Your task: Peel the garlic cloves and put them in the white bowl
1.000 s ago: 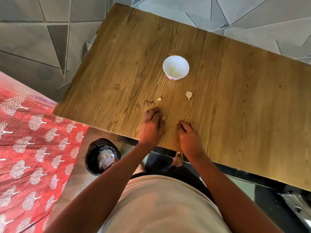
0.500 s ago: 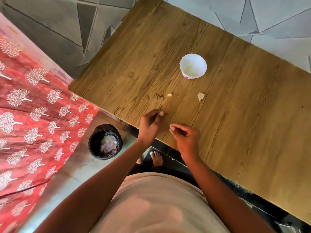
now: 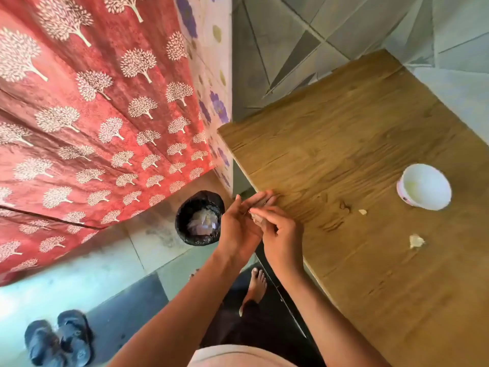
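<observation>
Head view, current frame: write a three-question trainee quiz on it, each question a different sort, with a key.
1. True or false: the white bowl stands on the wooden table.
2. Multiple choice: where is the black bin? A) on the table B) on the floor beside the table's edge C) inside the bowl
3. Fill in: the left hand and right hand meet at the table's ____.

Key: 1 true; 2 B; 3 edge. The right fingers curl round a small pale scrap, probably garlic skin. The left hand's grip cannot be made out.
</observation>
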`<action>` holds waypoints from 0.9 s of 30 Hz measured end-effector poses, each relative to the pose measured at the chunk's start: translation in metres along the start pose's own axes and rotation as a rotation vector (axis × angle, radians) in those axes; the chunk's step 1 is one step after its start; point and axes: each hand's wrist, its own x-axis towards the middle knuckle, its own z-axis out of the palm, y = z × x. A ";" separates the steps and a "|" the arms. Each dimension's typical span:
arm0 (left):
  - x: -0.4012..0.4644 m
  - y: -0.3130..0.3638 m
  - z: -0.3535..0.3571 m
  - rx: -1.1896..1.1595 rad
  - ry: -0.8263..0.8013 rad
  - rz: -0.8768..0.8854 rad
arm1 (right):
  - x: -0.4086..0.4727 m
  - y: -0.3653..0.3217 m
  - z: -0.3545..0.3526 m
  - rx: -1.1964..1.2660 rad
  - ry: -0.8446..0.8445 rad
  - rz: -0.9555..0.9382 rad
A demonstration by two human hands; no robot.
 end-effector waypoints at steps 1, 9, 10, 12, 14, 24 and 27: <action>0.006 0.015 -0.012 -0.033 0.016 0.008 | 0.008 -0.001 0.018 -0.044 -0.018 -0.027; 0.097 0.099 -0.161 -0.116 0.243 0.121 | 0.049 0.063 0.179 -0.054 -0.145 0.049; 0.114 0.103 -0.184 -0.114 0.275 0.132 | 0.054 0.080 0.201 -0.062 -0.163 0.050; 0.151 0.110 -0.233 -0.098 0.364 0.144 | 0.064 0.123 0.249 -0.096 -0.207 0.040; 0.190 0.112 -0.285 -0.060 0.447 0.113 | 0.073 0.171 0.293 -0.154 -0.220 -0.009; 0.339 0.097 -0.501 0.089 0.688 0.068 | 0.090 0.409 0.447 -0.321 -0.571 0.047; 0.359 0.094 -0.525 0.073 0.689 0.068 | 0.091 0.439 0.465 -0.313 -0.622 0.064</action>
